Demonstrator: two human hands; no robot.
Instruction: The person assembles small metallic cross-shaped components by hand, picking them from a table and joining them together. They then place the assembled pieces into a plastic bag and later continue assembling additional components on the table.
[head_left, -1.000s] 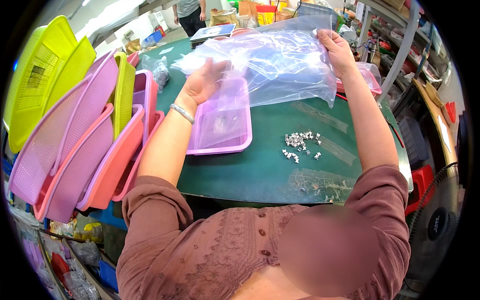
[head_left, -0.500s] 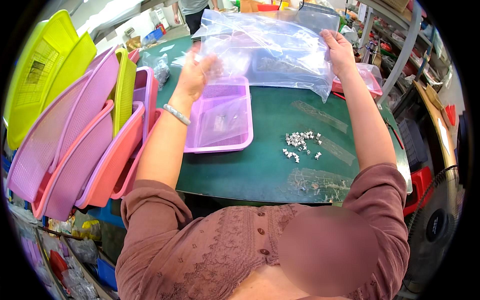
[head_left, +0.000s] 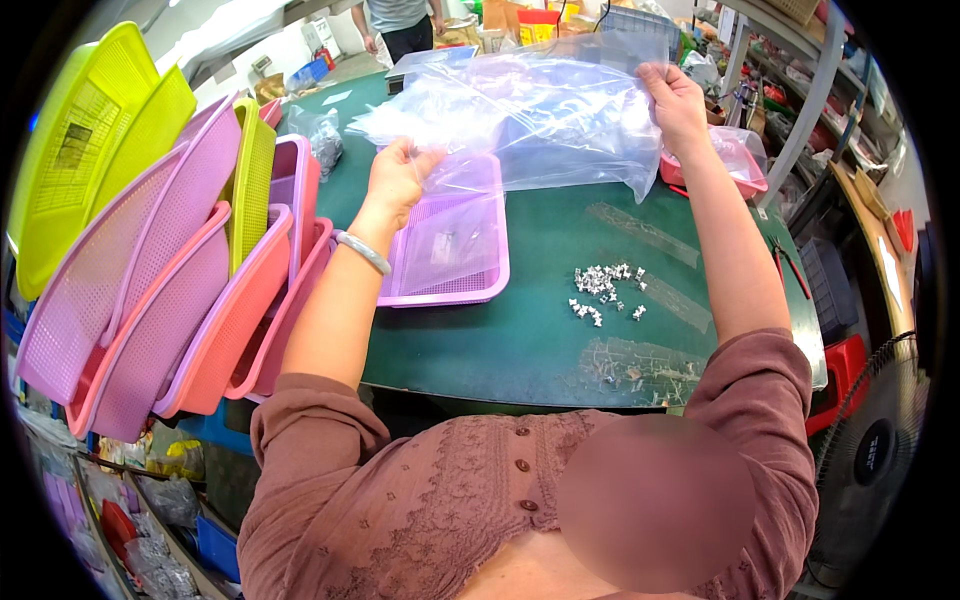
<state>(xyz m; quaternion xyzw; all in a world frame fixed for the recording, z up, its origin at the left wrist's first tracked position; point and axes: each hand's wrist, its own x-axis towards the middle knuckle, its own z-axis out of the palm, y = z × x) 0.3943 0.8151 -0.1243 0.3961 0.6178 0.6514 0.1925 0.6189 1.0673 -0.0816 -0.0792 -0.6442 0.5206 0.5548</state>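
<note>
**Clear plastic bag [head_left: 570, 115] spans the upper middle of the frame**

Nearest you, white pieces [head_left: 597, 278] sit on the worktop [head_left: 480, 350], right of centre; the purple basket [head_left: 450, 299] is left of them. Your left hand [head_left: 397, 185] is at the bag's near left end, fingers bent close to the thumb; I cannot tell whether they pinch plastic. The bag's long axis runs left to right toward your right hand [head_left: 680, 110], whose fingers pinch its right end. No writing shows legibly on it

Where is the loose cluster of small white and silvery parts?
In the head view, the cluster lies right of centre on the green tabletop, between the purple perforated plastic basket and the person's right forearm.
</note>
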